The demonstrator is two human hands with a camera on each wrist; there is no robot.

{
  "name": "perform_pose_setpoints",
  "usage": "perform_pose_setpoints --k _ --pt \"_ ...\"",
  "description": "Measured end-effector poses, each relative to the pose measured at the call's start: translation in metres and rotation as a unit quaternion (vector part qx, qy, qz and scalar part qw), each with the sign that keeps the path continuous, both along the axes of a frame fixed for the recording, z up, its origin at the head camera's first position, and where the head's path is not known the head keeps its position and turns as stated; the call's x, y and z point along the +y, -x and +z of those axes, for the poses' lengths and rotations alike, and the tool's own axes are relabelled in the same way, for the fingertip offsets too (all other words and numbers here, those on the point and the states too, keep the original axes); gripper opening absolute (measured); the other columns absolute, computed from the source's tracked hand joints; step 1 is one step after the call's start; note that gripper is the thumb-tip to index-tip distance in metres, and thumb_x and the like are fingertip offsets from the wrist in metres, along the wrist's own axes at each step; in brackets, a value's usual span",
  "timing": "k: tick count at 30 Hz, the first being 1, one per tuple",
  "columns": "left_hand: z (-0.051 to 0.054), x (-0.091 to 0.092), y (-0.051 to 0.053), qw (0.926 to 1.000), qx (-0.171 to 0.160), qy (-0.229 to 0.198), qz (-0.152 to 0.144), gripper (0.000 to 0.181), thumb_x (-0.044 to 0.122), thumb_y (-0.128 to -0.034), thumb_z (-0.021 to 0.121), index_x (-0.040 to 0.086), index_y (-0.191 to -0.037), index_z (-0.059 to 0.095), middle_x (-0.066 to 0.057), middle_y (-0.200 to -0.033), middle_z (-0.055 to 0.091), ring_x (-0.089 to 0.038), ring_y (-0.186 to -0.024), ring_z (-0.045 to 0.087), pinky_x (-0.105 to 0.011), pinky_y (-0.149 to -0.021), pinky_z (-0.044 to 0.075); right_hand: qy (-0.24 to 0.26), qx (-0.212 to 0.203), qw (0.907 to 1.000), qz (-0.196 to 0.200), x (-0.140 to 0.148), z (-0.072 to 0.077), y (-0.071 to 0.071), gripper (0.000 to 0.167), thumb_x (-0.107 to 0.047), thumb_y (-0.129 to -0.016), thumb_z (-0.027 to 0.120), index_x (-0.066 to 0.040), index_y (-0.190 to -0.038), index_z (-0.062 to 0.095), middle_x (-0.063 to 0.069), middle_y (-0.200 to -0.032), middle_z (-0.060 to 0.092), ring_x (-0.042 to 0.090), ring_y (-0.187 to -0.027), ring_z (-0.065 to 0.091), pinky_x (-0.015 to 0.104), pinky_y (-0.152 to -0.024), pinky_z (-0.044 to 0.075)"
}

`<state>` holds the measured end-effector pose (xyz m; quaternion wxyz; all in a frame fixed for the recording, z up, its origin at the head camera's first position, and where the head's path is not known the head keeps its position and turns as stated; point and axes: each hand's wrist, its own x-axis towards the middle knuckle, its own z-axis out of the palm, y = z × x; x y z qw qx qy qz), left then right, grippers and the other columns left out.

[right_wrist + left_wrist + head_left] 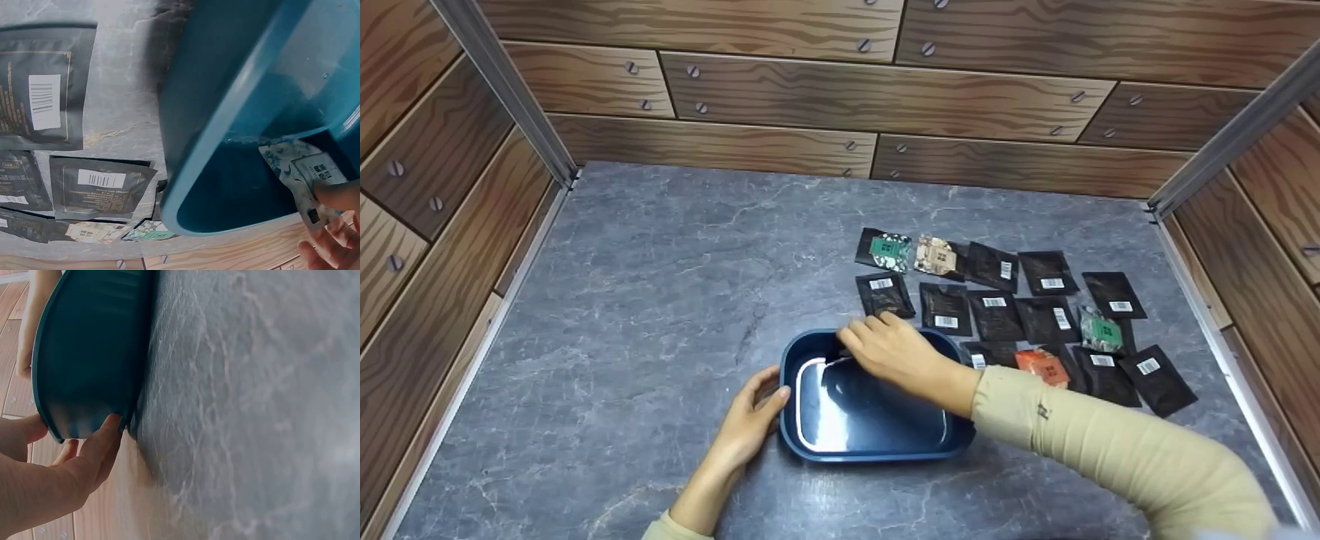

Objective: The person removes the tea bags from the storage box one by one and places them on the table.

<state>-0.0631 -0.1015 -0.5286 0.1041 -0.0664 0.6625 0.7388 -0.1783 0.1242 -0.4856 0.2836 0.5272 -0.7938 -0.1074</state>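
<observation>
A dark blue plastic basin point(877, 456) rests on the grey marbled table in the head view. At its left end my left hand point(751, 420) grips the wall, thumb by the rim and fingers against the outside, as the left wrist view of that hand point(67, 478) also shows. My right hand point(894, 354) reaches over the basin's far side. In the right wrist view its fingers point(337, 199) pinch a small patterned sachet point(298, 171) with a pale label, inside the basin near one corner. The head view hides most of this sachet behind the hand.
Several black sachets point(1042, 274) lie in loose rows right of and behind the basin. Some show printed fronts: green point(891, 252), beige point(936, 256) and orange point(1042, 367). My right forearm crosses over the nearest ones. Wood-patterned walls point(780, 90) enclose the table at the back and sides.
</observation>
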Motion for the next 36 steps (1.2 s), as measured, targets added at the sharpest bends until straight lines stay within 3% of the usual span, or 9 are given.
perform_pose_setpoints --k 13,20,23,28,36 --pt "0.000 0.000 0.000 0.9998 -0.012 0.014 0.007 0.053 0.017 -0.1025 0.054 -0.008 -0.146 0.036 -0.031 -0.146 0.041 -0.040 -0.131 0.046 -0.044 -0.098 0.051 0.021 -0.051 0.9979 0.035 0.007 0.016 -0.026 0.027 0.009 -0.075 0.044 -0.007 -0.091 0.059 0.003 -0.079 0.056 0.020 -0.068 0.052 0.027 -0.057 0.043" --pt "0.001 0.000 0.000 0.9998 -0.015 0.013 0.009 0.053 0.016 -0.1027 0.054 -0.008 -0.146 0.036 -0.031 -0.146 0.041 -0.042 -0.133 0.045 -0.043 -0.098 0.051 0.068 -0.056 0.9952 0.041 0.019 0.027 -0.050 0.021 0.004 -0.086 0.047 -0.006 -0.094 0.064 0.004 -0.082 0.058 0.021 -0.070 0.052 0.028 -0.059 0.043" --pt "0.001 0.000 0.000 0.9997 -0.017 0.014 0.010 0.053 0.016 -0.1028 0.054 -0.008 -0.146 0.036 -0.031 -0.146 0.041 -0.041 -0.132 0.045 -0.043 -0.098 0.051 0.091 -0.062 0.9930 0.043 0.031 0.031 -0.056 0.026 0.009 -0.082 0.049 -0.005 -0.095 0.066 0.004 -0.084 0.062 0.020 -0.071 0.054 0.028 -0.061 0.046" --pt "0.001 0.000 0.000 0.9999 -0.005 0.010 0.004 0.052 0.016 -0.1032 0.053 -0.009 -0.145 0.036 -0.031 -0.146 0.041 -0.039 -0.131 0.047 -0.042 -0.096 0.052 0.145 -0.087 0.9853 0.022 0.057 0.032 -0.057 0.034 0.013 -0.078 0.046 -0.003 -0.098 0.068 0.007 -0.089 0.067 0.023 -0.078 0.062 0.034 -0.067 0.054" --pt "0.000 0.000 0.001 1.0000 -0.001 0.008 0.006 0.053 0.016 -0.1032 0.053 -0.010 -0.145 0.035 -0.032 -0.145 0.041 -0.040 -0.131 0.047 -0.043 -0.096 0.051 0.219 -0.063 0.9731 -0.035 0.109 0.032 -0.053 0.026 0.002 -0.089 0.044 -0.002 -0.095 0.069 0.008 -0.089 0.069 0.025 -0.075 0.064 0.039 -0.062 0.055"
